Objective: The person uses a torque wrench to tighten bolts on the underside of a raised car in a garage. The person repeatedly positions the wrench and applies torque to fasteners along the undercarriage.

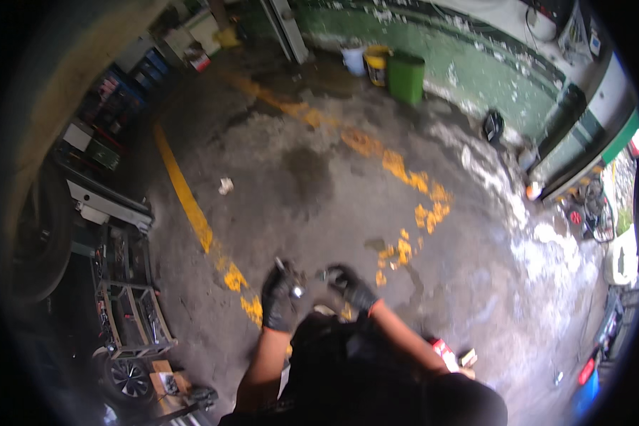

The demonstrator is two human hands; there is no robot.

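My left hand (280, 299), in a black work glove, grips a small metal part (297, 282) with a shiny round spot facing up. A short light-coloured rod end sticks out past the fingers; whether it belongs to the same part is unclear. To the right, my right hand (347, 285), gloved in black too, pinches a small metal piece (322, 275) between thumb and fingertips. A narrow gap separates the two hands, held in front of my body above the concrete floor (319, 223). Both pieces are too small and blurred to name closer.
At left stand a metal rack (133, 314) of tools and a wheel (129, 379) beside cardboard (168, 381). A crumpled white scrap (226, 186) lies on the floor. A green bin (406, 78) and a yellow bucket (377, 65) line the far wall. A red box (443, 352) sits at lower right.
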